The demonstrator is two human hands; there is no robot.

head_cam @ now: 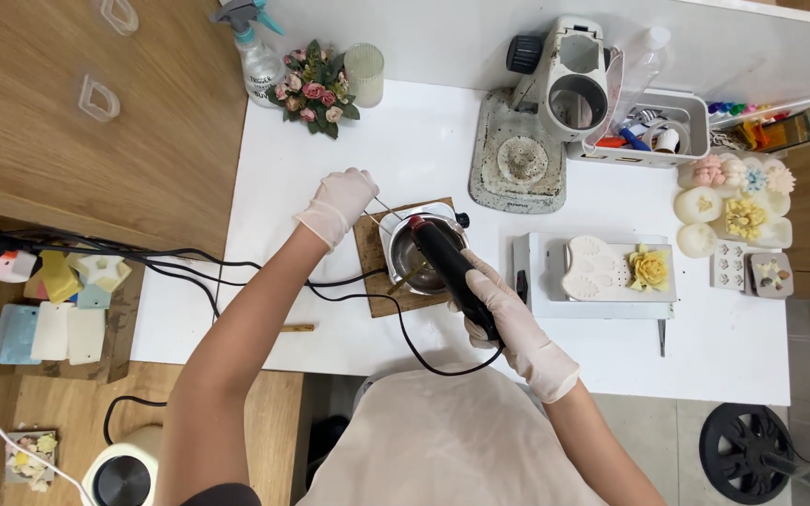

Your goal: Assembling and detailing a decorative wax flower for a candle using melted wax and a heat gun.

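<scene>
The small metal pot [421, 255] sits on a brown wooden board [374, 267] near the middle of the white counter [405, 150]. It is shiny and round, with a dark inside, and a thin yellowish bit shows low in it; what is at the bottom is too small to tell. The black heat gun [452, 274] points its red tip down into the pot, so the warming looks to be under way and not finished.

The right hand [517, 328], in a white glove, is wrapped tight around the gun's handle. The left hand [339, 204], also gloved, is closed on a thin wire handle [384, 214] at the pot's far left edge and steadies it. A black cord [396, 323] runs from the gun across the counter and off to the left.

Just to the right of the pot is a white tray [541, 281] with a white mold [597, 270] and a yellow flower [649, 268] on it. These look already made. More little flowers [744, 217] sit further right. Behind the pot stand a grey machine [541, 112], a spray bottle [257, 56] and a bunch of pink roses [316, 89].
</scene>
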